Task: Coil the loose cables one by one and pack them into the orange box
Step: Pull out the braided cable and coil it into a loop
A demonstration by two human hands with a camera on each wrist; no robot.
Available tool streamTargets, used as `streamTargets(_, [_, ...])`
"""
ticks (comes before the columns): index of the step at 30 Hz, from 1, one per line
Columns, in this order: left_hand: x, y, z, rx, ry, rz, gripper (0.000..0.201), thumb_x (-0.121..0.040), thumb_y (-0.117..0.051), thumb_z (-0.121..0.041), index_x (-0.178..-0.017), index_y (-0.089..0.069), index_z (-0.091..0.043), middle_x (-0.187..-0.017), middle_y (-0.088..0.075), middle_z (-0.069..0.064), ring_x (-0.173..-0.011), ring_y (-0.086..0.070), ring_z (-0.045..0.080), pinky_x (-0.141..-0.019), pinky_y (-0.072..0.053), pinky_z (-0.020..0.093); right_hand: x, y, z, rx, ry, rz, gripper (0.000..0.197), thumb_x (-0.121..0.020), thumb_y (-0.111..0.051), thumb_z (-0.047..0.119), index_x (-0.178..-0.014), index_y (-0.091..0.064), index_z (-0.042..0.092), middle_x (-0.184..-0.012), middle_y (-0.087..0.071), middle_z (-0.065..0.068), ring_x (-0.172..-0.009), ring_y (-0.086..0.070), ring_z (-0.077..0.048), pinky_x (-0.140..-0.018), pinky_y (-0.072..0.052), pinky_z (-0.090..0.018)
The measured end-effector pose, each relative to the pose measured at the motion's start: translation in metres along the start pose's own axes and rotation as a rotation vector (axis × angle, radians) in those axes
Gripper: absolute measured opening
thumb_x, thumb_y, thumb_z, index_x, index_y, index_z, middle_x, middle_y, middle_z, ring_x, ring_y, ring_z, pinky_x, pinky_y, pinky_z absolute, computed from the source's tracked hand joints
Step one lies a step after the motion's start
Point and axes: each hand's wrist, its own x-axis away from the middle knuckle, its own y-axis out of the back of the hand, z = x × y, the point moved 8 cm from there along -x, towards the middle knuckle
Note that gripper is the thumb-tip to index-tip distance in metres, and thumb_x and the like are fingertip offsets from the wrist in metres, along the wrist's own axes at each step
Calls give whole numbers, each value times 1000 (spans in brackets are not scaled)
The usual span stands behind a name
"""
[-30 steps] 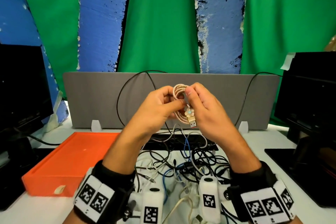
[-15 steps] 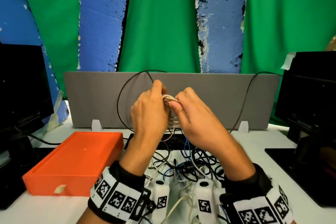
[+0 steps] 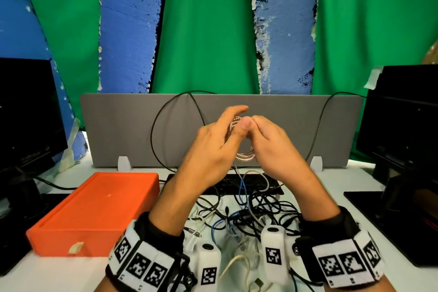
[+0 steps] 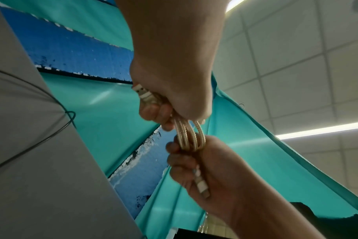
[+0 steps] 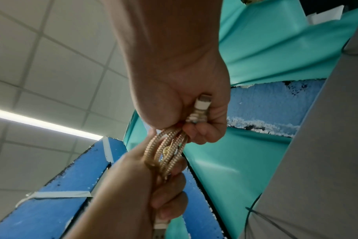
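A gold braided cable (image 3: 245, 156), wound into a small coil, is held up between both hands in front of the grey divider. My left hand (image 3: 213, 144) grips one side of the coil (image 4: 191, 137) with a plug (image 4: 143, 95) poking out of its fist. My right hand (image 3: 272, 147) grips the other side (image 5: 168, 148), with the second plug (image 5: 201, 110) lying in its palm. The orange box (image 3: 78, 239) sits on the table to the left, below the hands. A tangle of loose black, white and blue cables (image 3: 248, 216) lies under my wrists.
A grey divider (image 3: 132, 130) stands across the back of the table, with thin black cables (image 3: 154, 130) looping over it. Black monitors flank the table at the left (image 3: 26, 111) and right (image 3: 403, 114). A flat black device (image 3: 272, 188) lies behind the cable pile.
Both hands have turned the coil and closed in on it. The plug that hung below the fingers a second ago is now tucked inside the hands in the head view.
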Motion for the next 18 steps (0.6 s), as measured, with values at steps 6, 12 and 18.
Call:
streamTargets(6, [-2,17,-4,91,-72,-209,21,-105,-45,-22,-109,-64,-13,-78,-66,-17,-73,-62,-4,-65,-44,14,11,1,8,-563,-162,156,33,-106,-39,25,-99,-66,7,-70,-43,-9,-54,-38,-12,-52,-32,-30])
streamTargets(12, [-3,30,0,156,-64,-221,25,-107,-38,-32,-101,-60,-20,-65,-52,5,-56,-47,25,-54,-47,49,16,16,23,-472,49,266,39,-98,-51,-4,-115,-73,24,-81,-59,0,-72,-52,-13,-64,-44,-20])
streamTargets(18, [-5,28,8,239,-11,-228,28,-107,-38,-33,-101,-60,-17,-63,-45,-4,-52,-39,14,-47,-34,42,9,26,13,13,49,49,15,-95,-66,25,-94,-80,32,-90,-68,7,-79,-65,-5,-79,-50,-24])
